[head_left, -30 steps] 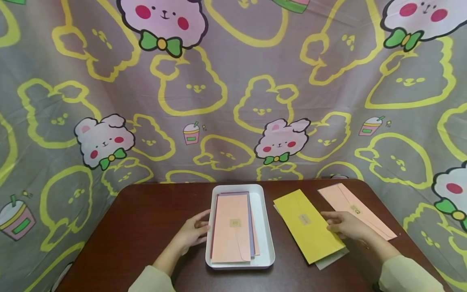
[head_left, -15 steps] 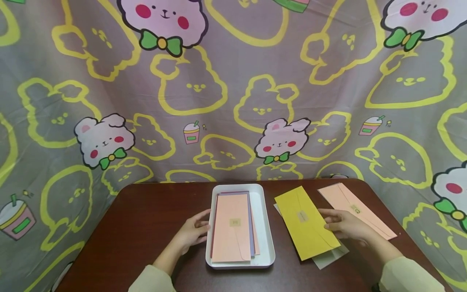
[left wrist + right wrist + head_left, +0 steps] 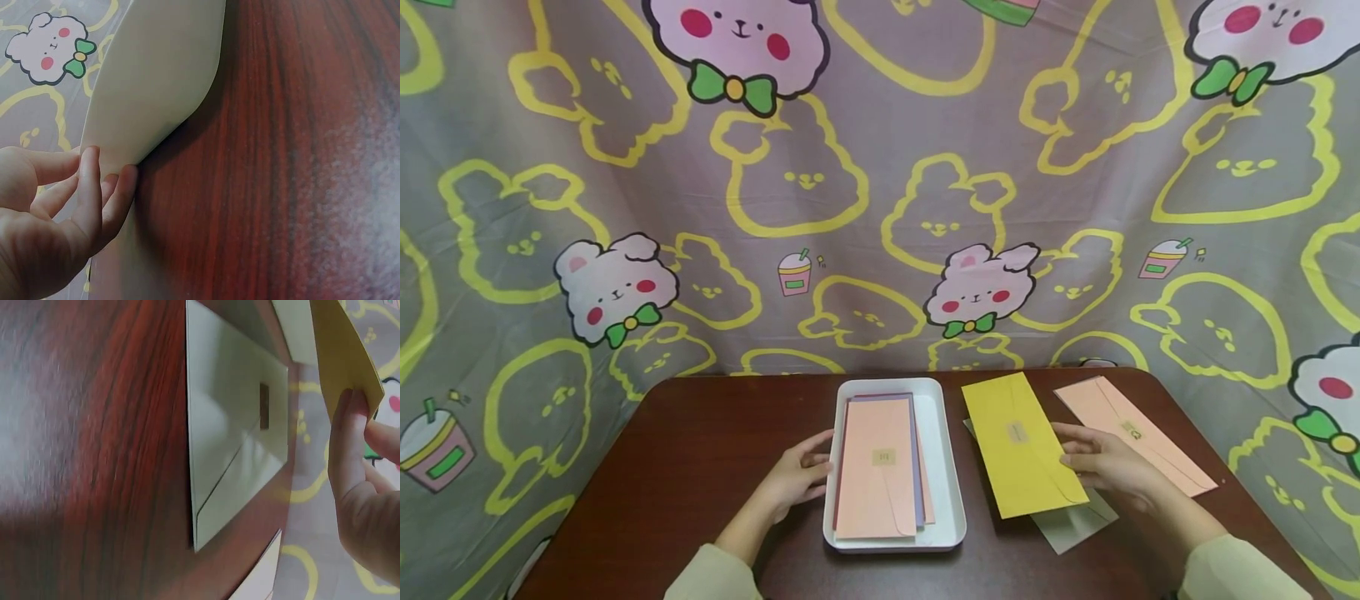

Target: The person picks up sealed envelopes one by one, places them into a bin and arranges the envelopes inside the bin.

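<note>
My right hand (image 3: 1108,460) pinches the right long edge of a yellow envelope (image 3: 1022,458) with a small label. The thumb lies on its upper face, other fingers underneath. In the right wrist view, a gap shows between the yellow envelope (image 3: 344,356) and a pale grey-green envelope (image 3: 234,425) flat on the table. My left hand (image 3: 793,477) rests its fingertips against the left wall of a white tray (image 3: 943,492). Inside the tray lie stacked envelopes; a pink envelope (image 3: 876,492) is on top, with purple and dark red edges showing under it.
Another pink envelope (image 3: 1172,454) lies at an angle on the right of the dark brown table (image 3: 715,442), partly behind my right forearm. A patterned curtain (image 3: 880,250) hangs close behind the table and along both sides.
My right hand has lifted the yellow envelope and shifted it slightly left and away from me, showing more of the grey-green one beneath. The left hand and tray have stayed in place.
</note>
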{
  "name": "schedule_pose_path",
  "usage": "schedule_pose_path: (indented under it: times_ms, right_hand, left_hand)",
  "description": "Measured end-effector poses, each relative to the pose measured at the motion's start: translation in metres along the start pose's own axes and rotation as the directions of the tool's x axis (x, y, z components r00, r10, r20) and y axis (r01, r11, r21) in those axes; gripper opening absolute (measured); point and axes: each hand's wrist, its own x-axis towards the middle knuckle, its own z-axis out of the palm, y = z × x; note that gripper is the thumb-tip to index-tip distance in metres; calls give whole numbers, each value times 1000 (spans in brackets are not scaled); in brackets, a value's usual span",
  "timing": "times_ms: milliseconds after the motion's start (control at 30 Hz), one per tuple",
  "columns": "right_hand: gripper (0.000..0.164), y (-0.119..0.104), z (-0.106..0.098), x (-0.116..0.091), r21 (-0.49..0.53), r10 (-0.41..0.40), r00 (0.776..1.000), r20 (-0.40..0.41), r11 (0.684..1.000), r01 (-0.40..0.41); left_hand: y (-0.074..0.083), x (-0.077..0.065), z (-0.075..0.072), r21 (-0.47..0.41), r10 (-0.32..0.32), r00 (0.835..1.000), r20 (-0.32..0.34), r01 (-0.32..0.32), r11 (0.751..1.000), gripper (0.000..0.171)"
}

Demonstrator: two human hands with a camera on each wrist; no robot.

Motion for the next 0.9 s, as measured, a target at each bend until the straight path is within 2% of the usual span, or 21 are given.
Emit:
schedule_pose_path:
  times_ms: [267,500,900]
  right_hand:
    - [71,-7,18,-1,24,-27,999,-46,999,28]
    - [71,-12,28,-2,29,-13,994,-107,999,16]
    - [72,-22,40,-3,42,-43,996,-81,998,47]
  left_hand:
    - [0,0,0,1,-6,1000,-6,6,1000,55]
    - [0,1,0,0,-7,1000,-7,7,1000,55]
    - [0,1,0,-1,2,1000,4,-2,1000,56]
